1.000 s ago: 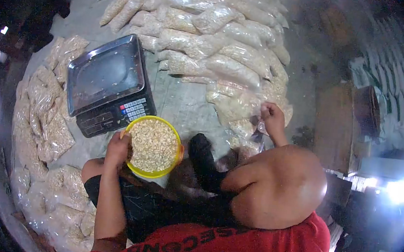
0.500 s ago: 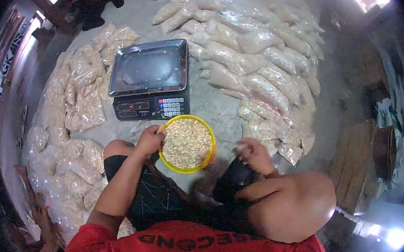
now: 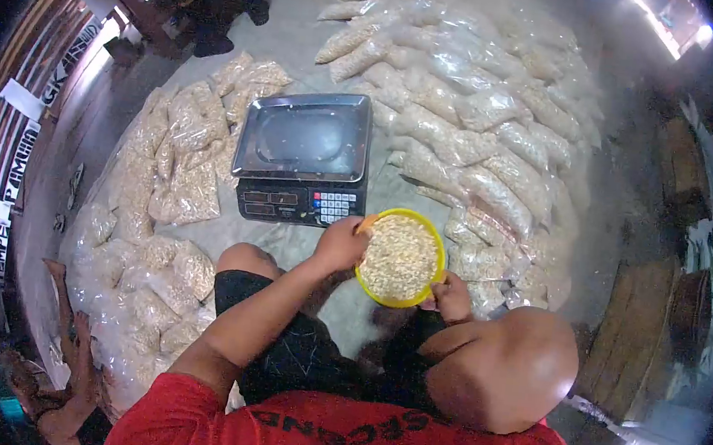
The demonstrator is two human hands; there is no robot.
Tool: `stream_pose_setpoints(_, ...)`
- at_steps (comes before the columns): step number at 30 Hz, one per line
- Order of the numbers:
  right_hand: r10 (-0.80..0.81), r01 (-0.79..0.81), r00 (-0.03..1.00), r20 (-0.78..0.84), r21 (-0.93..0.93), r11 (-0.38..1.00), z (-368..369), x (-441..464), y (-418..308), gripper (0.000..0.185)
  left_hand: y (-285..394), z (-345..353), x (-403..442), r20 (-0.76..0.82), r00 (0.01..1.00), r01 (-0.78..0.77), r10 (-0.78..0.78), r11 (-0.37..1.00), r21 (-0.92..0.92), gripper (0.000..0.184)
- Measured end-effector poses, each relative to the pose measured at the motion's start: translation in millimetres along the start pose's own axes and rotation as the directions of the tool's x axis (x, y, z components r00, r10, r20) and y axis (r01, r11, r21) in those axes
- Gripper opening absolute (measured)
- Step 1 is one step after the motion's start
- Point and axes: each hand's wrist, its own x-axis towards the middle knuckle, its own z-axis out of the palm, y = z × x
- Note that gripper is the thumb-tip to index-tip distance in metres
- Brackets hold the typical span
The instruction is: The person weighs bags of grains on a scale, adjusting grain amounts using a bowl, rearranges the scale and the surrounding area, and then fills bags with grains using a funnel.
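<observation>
A round yellow container [image 3: 396, 299], full of pale flakes or kernels [image 3: 400, 257], is held over my lap just in front of a digital scale [image 3: 303, 153]. My left hand [image 3: 342, 245] grips its left side at an orange handle. On the lower right rim, my right hand [image 3: 451, 297] is closed with its fingers against the edge. The scale's metal tray has nothing large on it, only small specks. Filled clear bags [image 3: 481, 260] lie just beyond my right hand.
Rows of filled clear bags [image 3: 471, 105] stretch ahead, and more bags [image 3: 184, 146] lie on the left. Another person's limbs [image 3: 76, 376] show at the lower left. Brown boxes [image 3: 631, 335] stand at the right.
My right hand has come from the bags at the right to the container's rim. The container has moved right relative to the scale, while the view has swung left.
</observation>
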Motion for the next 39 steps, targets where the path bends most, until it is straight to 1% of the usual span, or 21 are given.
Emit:
stream_pose_setpoints(2, -0.057, 0.058, 0.995, -0.083, 0.007, 0.998, 13.7, 3.5, -7.1, 0.024, 13.2, -1.9, 7.6, 0.097, 0.987, 0.149, -0.126, 0.95, -0.273, 0.044)
stream_pose_setpoints(3, -0.105, 0.108, 0.981, -0.165, 0.012, 0.994, 14.3, 6.7, -12.3, 0.025, 7.4, 6.4, 16.0, 0.094, 0.987, 0.151, -0.129, 0.949, -0.275, 0.044)
stream_pose_setpoints(5, -0.137, 0.148, 0.978, -0.156, 0.062, 0.987, 10.4, 21.7, -14.6, 0.026, -9.6, 25.2, 33.6, -0.145, 0.957, -0.28, 0.252, 0.935, -0.216, 0.05)
stream_pose_setpoints(6, -0.166, 0.185, 0.974, -0.151, 0.116, 0.976, 10.5, 27.5, -18.2, 0.027, 16.3, 13.0, 23.6, -0.04, 0.996, -0.082, 0.081, 0.996, -0.018, 0.056)
stream_pose_setpoints(7, -0.152, 0.17, 0.978, -0.143, 0.119, 0.978, 9.6, 31.0, -20.6, 0.027, 17.7, 14.8, 23.3, -0.037, 0.997, -0.065, 0.064, 0.998, -0.016, 0.056)
stream_pose_setpoints(10, -0.143, 0.17, 0.972, -0.184, 0.139, 0.976, 11.2, 37.5, -34.1, 0.035, 3.6, 24.4, 14.8, -0.098, 0.953, -0.298, 0.286, 0.944, -0.145, 0.068)
stream_pose_setpoints(13, -0.16, 0.162, 0.987, -0.028, 0.06, 0.985, -15.1, 58.3, -24.2, 0.043, 4.1, 20.3, -9.1, 0.026, 0.982, -0.186, 0.187, 0.982, -0.041, 0.073)
stream_pose_setpoints(15, 0.003, 0.035, 0.965, 0.263, -0.14, 0.99, -38.0, 63.7, -56.1, 0.044, 4.8, 10.7, -39.2, -0.034, 0.987, -0.155, 0.155, 0.988, -0.022, 0.076)
stream_pose_setpoints(17, 0.103, -0.007, 0.906, 0.41, -0.23, 0.973, -53.8, 72.7, -106.3, 0.041, 5.5, 10.8, -57.0, 0.196, 0.976, 0.108, -0.089, 0.991, -0.085, 0.077)
stream_pose_setpoints(18, 0.329, -0.34, 0.896, 0.299, -0.016, 0.94, -66.0, 86.5, -119.0, 0.04, 7.0, 16.2, -60.0, 0.183, 0.977, 0.126, -0.111, 0.989, -0.075, 0.077)
stream_pose_setpoints(20, 0.549, -0.6, 0.794, 0.261, 0.202, 0.774, -67.8, 94.9, -142.7, 0.04, -3.6, 38.9, -55.4, 0.335, 0.928, 0.24, -0.166, 0.951, -0.192, 0.077)
stream_pose_setpoints(21, 0.282, -0.321, 0.925, 0.255, 0.125, 0.939, -52.9, 71.4, -185.2, 0.037, -12.1, 54.0, -52.2, 0.371, 0.91, 0.279, -0.182, 0.934, -0.225, 0.077)
stream_pose_setpoints(22, -0.021, 0.005, 0.96, 0.278, 0.06, 0.998, -43.0, 61.6, -216.5, 0.035, -31.1, 84.5, -43.6, 0.326, 0.945, 0.171, -0.032, 0.896, -0.409, 0.075)
stream_pose_setpoints(23, -0.045, 0.026, 0.947, 0.317, 0.065, 0.998, -39.8, 69.9, -231.6, 0.035, -37.8, 95.6, -30.7, 0.248, 0.962, 0.049, 0.116, 0.821, -0.57, 0.074)
stream_pose_setpoints(25, -0.231, 0.144, 0.824, 0.517, 0.203, 0.968, -35.5, 88.5, -252.1, 0.035, 12.9, 68.6, -27.0, 0.314, 0.949, 0.198, 0.021, 0.735, -0.649, 0.067)
stream_pose_setpoints(27, -0.26, 0.088, 0.75, 0.608, 0.299, 0.95, -18.3, 94.3, -260.0, 0.036, 9.7, 76.0, -25.1, 0.303, 0.953, 0.22, 0.021, 0.643, -0.734, 0.06)
stream_pose_setpoints(30, 0.142, -0.084, 0.861, 0.489, -0.139, 0.987, 0.0, 86.6, -271.5, 0.034, 6.1, 63.2, -17.3, 0.27, 0.962, 0.181, 0.043, 0.639, -0.748, 0.058)
stream_pose_setpoints(33, 0.04, 0.068, 0.798, 0.601, -0.157, 0.985, -9.7, 119.8, -248.4, 0.034, 45.2, 27.9, -18.2, 0.267, 0.962, 0.229, -0.051, 0.682, -0.695, 0.062)
stream_pose_setpoints(35, -0.192, 0.216, 0.762, 0.618, 0.037, 0.976, -13.6, 126.9, -249.6, 0.039, 38.3, 27.9, -10.1, 0.233, 0.972, 0.184, -0.035, 0.73, -0.659, 0.06)
stream_pose_setpoints(38, -0.058, 0.146, 0.796, 0.603, -0.099, 0.984, -10.3, 136.9, -230.6, 0.045, 54.9, 18.6, -6.1, 0.24, 0.97, 0.216, -0.045, 0.614, -0.759, 0.061)
stream_pose_setpoints(39, -0.009, 0.139, 0.798, 0.603, -0.169, 0.976, -7.3, 136.7, -228.9, 0.046, 45.5, 15.9, -2.0, 0.233, 0.971, 0.186, -0.046, 0.76, -0.623, 0.062)
